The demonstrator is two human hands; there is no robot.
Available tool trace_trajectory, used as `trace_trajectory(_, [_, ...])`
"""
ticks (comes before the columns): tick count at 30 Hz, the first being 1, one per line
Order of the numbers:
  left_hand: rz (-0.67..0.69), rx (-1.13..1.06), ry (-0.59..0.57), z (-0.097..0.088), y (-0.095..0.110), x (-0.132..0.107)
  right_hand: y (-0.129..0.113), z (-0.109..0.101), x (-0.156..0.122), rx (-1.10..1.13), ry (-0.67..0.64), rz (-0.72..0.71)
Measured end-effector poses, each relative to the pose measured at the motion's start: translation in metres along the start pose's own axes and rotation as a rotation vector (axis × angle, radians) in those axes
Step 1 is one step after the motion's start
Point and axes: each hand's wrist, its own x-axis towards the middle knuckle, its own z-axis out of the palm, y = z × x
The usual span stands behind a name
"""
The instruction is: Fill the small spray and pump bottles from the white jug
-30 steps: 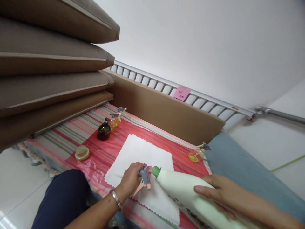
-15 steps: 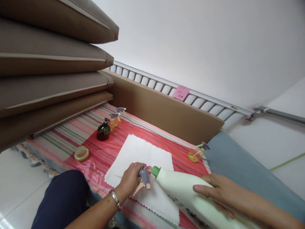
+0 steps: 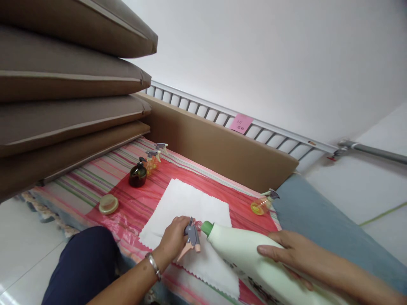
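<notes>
My left hand (image 3: 175, 237) is closed around a grey spray head (image 3: 192, 234) with a pale pink trigger. Beside it shows a bit of clear pinkish plastic (image 3: 198, 225), mostly hidden, so I cannot tell whether my fingers hold that too. A large pale green bottle (image 3: 244, 250) lies tilted in my right hand (image 3: 289, 254), thumb on top and fingers beneath. Its green mouth end (image 3: 207, 228) points left, right at the pinkish plastic. Under both hands spreads a white cloth (image 3: 190, 203) with zigzag edges.
At the back left stand a dark pump bottle (image 3: 137, 175) and clear spray bottles (image 3: 150, 165). A round, pale lidded container (image 3: 108, 204) sits at left. Another spray bottle (image 3: 262, 206) with yellow liquid is at right. Stacked cushions (image 3: 70, 80) rise on the left; a brown board (image 3: 219, 148) stands behind.
</notes>
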Motion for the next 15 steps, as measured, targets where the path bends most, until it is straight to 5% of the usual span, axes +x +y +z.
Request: trace_trajectory(15, [-0.004,0.002,-0.022,-0.0021,0.002,0.0009,0.0019,-0.0008,0.0011,0.02,-0.005,-0.001])
